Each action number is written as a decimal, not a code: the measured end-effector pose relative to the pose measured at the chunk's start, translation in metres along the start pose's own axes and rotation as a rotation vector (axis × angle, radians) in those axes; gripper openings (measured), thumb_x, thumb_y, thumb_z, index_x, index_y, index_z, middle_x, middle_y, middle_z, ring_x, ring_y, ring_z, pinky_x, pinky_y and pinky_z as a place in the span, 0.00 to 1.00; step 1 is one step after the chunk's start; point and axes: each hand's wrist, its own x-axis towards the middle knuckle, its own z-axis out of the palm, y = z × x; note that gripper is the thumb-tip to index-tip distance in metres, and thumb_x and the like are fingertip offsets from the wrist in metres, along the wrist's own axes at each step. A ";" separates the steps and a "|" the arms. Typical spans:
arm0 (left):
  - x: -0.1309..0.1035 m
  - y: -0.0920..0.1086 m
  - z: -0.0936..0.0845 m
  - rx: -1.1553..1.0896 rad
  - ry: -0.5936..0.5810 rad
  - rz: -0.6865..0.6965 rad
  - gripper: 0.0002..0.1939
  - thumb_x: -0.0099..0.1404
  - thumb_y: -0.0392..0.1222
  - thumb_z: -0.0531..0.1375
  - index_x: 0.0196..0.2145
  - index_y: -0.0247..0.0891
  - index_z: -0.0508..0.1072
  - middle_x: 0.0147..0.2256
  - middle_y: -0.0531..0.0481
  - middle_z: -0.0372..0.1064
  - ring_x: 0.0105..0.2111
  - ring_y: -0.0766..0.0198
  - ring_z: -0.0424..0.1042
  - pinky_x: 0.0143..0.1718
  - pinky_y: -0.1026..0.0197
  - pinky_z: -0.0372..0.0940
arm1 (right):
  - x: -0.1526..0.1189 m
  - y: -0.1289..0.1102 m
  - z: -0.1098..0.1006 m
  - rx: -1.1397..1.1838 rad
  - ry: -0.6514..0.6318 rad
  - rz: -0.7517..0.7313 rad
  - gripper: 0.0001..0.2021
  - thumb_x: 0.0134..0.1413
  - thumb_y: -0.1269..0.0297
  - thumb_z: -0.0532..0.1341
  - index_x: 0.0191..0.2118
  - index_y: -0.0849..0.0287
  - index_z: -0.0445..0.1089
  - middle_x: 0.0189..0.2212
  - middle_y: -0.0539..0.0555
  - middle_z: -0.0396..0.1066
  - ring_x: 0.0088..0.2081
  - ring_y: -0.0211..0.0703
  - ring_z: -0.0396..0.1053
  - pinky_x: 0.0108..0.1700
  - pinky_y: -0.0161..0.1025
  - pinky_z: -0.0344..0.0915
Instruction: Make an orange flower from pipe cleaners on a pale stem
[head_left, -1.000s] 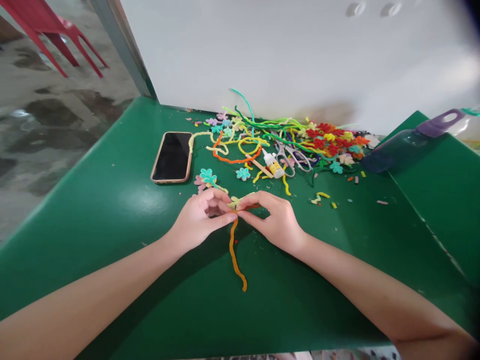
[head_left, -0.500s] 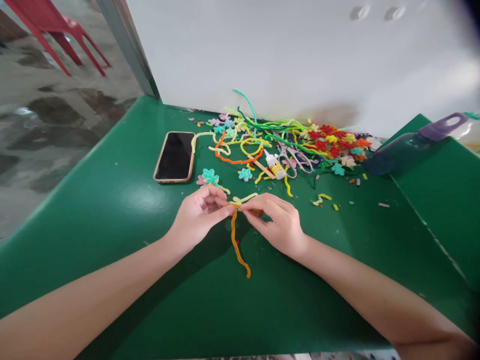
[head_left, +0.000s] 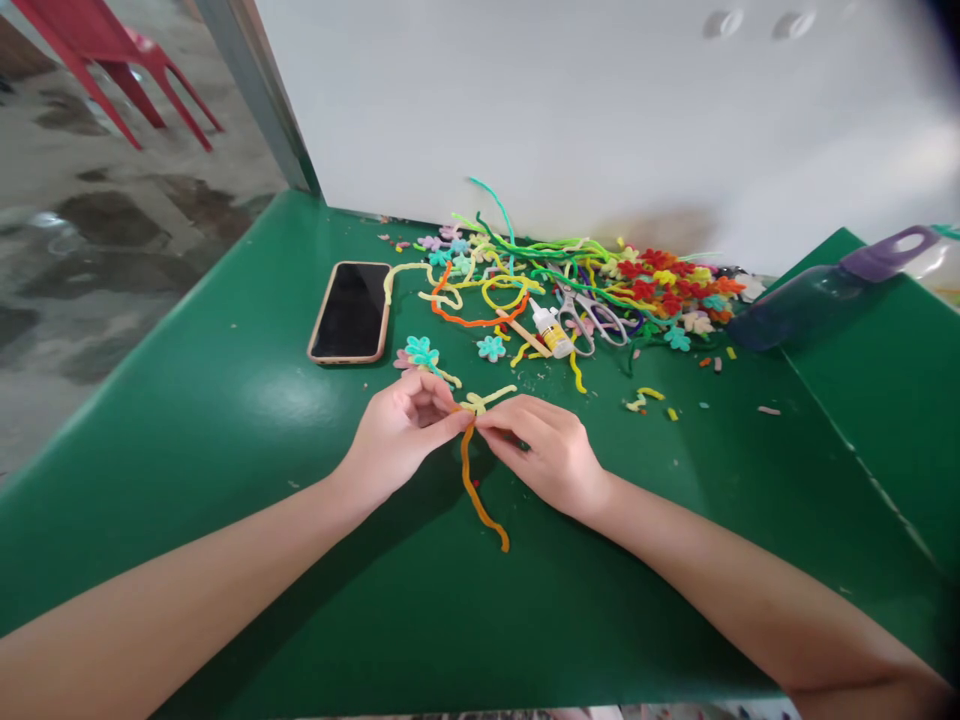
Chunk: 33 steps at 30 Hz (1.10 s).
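Between my hands is an orange pipe cleaner (head_left: 478,490), its long wavy end hanging down toward me. A pale yellow pipe cleaner (head_left: 495,398), bent into small loops, joins it at my fingertips. My left hand (head_left: 401,425) pinches the joined pieces from the left, thumb against the forefinger. From the right, my right hand (head_left: 544,450) is closed at the same spot, its fingertips hiding part of the orange piece. Just beyond my left fingers lies a turquoise pipe-cleaner flower (head_left: 421,352) with a pale stem. Another turquoise and lilac flower (head_left: 491,348) rests farther right.
A phone (head_left: 350,312) lies at the left of the green table (head_left: 225,420). Behind my hands are a glue bottle (head_left: 551,330), scissors (head_left: 592,318) and a heap of coloured pipe cleaners and flowers (head_left: 660,280). A purple-topped bottle (head_left: 825,290) leans at the right.
My right hand has shifted slightly to the left, closer to my left fingertips. The orange pipe cleaner's hanging end has swung a little to the right.
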 end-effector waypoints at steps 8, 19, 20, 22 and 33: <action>-0.001 0.002 0.002 -0.081 0.099 0.046 0.12 0.55 0.34 0.66 0.27 0.37 0.63 0.26 0.58 0.62 0.28 0.74 0.64 0.32 0.70 0.61 | -0.001 -0.003 0.002 0.252 -0.038 0.258 0.10 0.56 0.73 0.59 0.44 0.58 0.71 0.40 0.55 0.75 0.40 0.39 0.74 0.43 0.37 0.74; 0.001 0.004 0.001 -0.245 0.019 -0.024 0.16 0.54 0.32 0.66 0.27 0.38 0.59 0.25 0.59 0.61 0.27 0.72 0.61 0.30 0.69 0.59 | 0.008 -0.009 0.002 0.914 -0.048 0.808 0.07 0.48 0.65 0.67 0.35 0.58 0.73 0.33 0.50 0.76 0.36 0.36 0.75 0.41 0.35 0.74; 0.002 0.005 0.001 -0.297 -0.028 -0.059 0.17 0.54 0.32 0.66 0.27 0.39 0.58 0.24 0.59 0.60 0.27 0.72 0.61 0.29 0.68 0.59 | 0.010 -0.007 0.001 1.020 -0.053 0.865 0.08 0.49 0.63 0.67 0.35 0.59 0.72 0.32 0.50 0.76 0.35 0.36 0.75 0.41 0.35 0.74; 0.002 0.008 0.001 -0.395 -0.134 -0.121 0.19 0.53 0.33 0.67 0.26 0.39 0.56 0.23 0.59 0.60 0.26 0.71 0.61 0.29 0.67 0.60 | 0.012 -0.005 0.000 1.225 -0.098 0.947 0.10 0.49 0.62 0.67 0.37 0.59 0.71 0.30 0.50 0.76 0.33 0.35 0.76 0.40 0.36 0.74; -0.006 0.017 0.004 -0.475 -0.277 -0.180 0.20 0.53 0.36 0.68 0.25 0.39 0.56 0.24 0.59 0.60 0.23 0.71 0.63 0.23 0.68 0.61 | 0.008 -0.019 0.003 1.755 -0.394 0.999 0.13 0.50 0.62 0.68 0.35 0.60 0.64 0.32 0.49 0.74 0.37 0.39 0.77 0.45 0.42 0.73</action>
